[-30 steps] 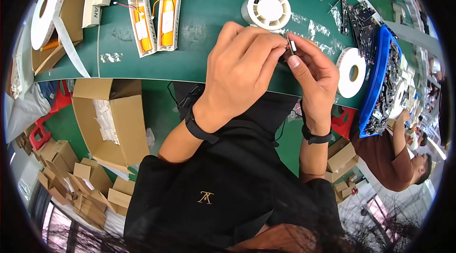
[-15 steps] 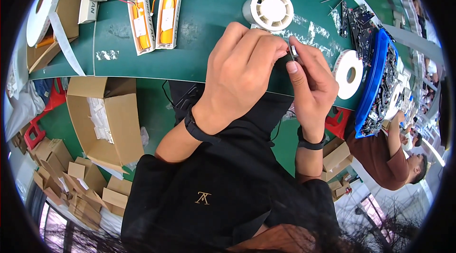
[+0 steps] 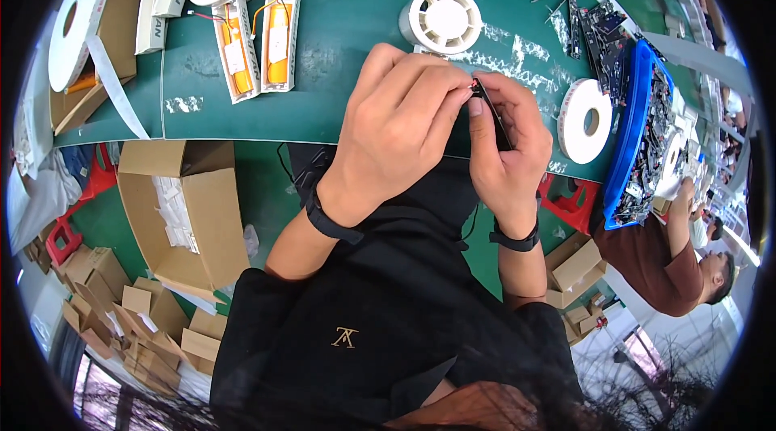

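My right hand (image 3: 517,144) grips a narrow black circuit board (image 3: 495,117) between thumb and fingers, close to the table's front edge. Thumb and forefinger of my left hand (image 3: 396,120) are pinched at the board's upper end on a small wire plug (image 3: 473,86), where a bit of red and white shows. My fingers hide most of the plug, so I cannot tell if it sits in the board's socket. Just beyond my hands lies a white round fan (image 3: 443,20); its handle is mostly hidden behind my left hand.
Two fans with open handles and orange batteries (image 3: 277,43) lie at the left, near a tape roll (image 3: 71,19). On the right are a white label roll (image 3: 585,120), loose black boards (image 3: 602,47) and a blue bin (image 3: 633,140) of boards. A person (image 3: 659,269) sits beyond.
Both hands have shifted slightly left. The board has turned, so its long dark edge now shows, and the plug end meets my left fingertips. The whole view has shifted a little.
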A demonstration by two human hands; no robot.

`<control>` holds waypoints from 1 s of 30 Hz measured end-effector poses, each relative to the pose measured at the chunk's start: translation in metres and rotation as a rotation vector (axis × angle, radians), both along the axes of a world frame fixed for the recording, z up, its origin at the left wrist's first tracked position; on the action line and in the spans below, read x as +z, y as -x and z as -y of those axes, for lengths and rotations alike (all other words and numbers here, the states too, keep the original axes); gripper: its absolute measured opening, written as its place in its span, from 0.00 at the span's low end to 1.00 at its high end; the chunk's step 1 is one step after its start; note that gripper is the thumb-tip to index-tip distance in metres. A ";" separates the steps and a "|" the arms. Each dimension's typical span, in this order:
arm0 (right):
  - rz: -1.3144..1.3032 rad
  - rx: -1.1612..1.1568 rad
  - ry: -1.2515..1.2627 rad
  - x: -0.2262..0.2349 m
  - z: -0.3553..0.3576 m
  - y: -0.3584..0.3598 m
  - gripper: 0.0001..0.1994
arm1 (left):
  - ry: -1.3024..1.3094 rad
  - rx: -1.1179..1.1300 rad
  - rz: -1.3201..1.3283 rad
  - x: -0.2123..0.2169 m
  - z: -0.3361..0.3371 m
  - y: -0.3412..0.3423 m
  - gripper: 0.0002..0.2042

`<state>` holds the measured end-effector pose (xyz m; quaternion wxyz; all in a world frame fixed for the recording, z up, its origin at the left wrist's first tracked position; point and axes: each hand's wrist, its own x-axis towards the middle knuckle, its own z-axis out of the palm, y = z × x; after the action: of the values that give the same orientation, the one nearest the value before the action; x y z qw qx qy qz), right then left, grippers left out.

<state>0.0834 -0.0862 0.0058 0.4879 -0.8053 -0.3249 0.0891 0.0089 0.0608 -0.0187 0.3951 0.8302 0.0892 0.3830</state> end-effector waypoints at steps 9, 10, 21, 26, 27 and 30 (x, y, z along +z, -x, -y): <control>-0.139 0.016 0.004 0.003 0.004 -0.003 0.13 | 0.021 0.012 -0.003 0.001 0.000 0.001 0.09; -0.129 0.012 -0.020 0.001 0.004 -0.003 0.13 | 0.020 0.011 -0.004 0.001 0.000 0.002 0.09; 0.190 -0.050 -0.040 0.003 -0.006 0.003 0.12 | -0.123 0.060 -0.078 0.005 0.009 0.000 0.08; 0.377 -0.024 -0.006 0.003 -0.008 0.001 0.12 | -0.193 0.088 -0.040 0.000 0.009 -0.003 0.08; 0.446 -0.008 -0.002 0.003 -0.008 0.000 0.12 | -0.223 0.095 -0.048 0.000 0.009 -0.004 0.08; 0.398 -0.009 0.006 0.005 -0.008 0.001 0.12 | -0.282 0.109 -0.065 0.002 0.009 -0.003 0.08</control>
<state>0.0822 -0.0777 0.0106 0.4123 -0.8098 -0.4110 -0.0731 0.0124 0.0518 -0.0168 0.2501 0.8833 0.0921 0.3856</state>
